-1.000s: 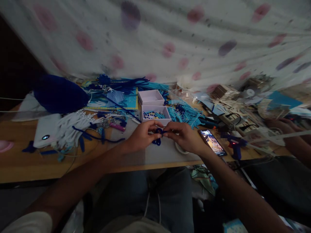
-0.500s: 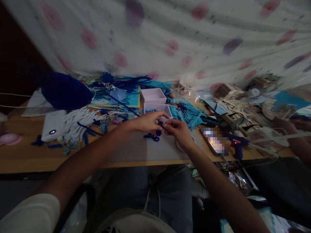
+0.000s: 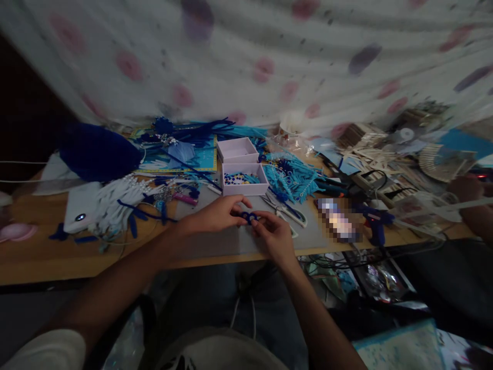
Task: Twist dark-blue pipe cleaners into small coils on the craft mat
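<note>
A small dark blue looped piece (image 3: 250, 218), which looks like bent pipe cleaner, is held between my hands over the grey mat (image 3: 231, 245). At its left end, my left hand (image 3: 222, 214) pinches it between thumb and fingers. The thumb and index finger of my right hand (image 3: 274, 235) close on its right end. Just behind my hands stands a white box (image 3: 246, 188) with blue and yellow bits and light blue pieces inside. White-handled scissors (image 3: 287, 210) lie right of the box, partly hidden by my right hand.
Behind the box is another white box (image 3: 238, 150). Light blue pipe cleaners (image 3: 295, 180) are piled to the right. A lit phone (image 3: 339, 221) and a blue glue gun (image 3: 375, 221) lie farther right, near another person's hand (image 3: 466, 189). White beaded stems (image 3: 115, 205) lie left.
My hands have drawn back from the front of the box, uncovering its contents and the scissors. The blue loops that lay on the mat no longer show there; a looped piece is between my hands.
</note>
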Available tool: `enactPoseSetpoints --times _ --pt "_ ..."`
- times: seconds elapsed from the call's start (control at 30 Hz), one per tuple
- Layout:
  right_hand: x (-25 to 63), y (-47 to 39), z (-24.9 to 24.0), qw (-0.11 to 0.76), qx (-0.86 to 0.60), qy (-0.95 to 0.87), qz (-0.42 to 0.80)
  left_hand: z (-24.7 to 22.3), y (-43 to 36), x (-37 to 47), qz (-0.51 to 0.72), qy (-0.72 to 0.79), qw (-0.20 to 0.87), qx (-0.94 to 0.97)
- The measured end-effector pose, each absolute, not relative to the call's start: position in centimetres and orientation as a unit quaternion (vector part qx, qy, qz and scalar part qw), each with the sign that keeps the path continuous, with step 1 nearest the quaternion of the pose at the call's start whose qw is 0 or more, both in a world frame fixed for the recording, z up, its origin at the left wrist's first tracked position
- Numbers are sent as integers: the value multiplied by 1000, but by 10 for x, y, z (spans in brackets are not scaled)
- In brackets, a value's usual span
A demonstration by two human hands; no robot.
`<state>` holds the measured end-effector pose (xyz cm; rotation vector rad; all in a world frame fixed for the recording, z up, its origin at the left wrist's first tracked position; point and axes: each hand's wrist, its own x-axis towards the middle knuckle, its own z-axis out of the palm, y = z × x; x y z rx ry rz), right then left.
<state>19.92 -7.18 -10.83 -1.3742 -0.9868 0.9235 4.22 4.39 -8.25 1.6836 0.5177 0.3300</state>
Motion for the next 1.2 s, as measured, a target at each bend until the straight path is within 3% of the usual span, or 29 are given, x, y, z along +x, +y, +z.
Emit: enactPoseSetpoints --times 0.5,0.7,0.93,1.2 --pt "201 -88 -115 620 -568 -322 436 -98 8 52 264 357 746 496" --pt "192 -86 -116 628 -567 -258 466 -104 -3 61 337 398 687 506" --pt "193 -75 -117 616 -580 -220 485 -109 -2 58 376 396 540 640" --pt "193 -71 -110 615 -616 -315 379 -106 12 67 338 352 622 612"
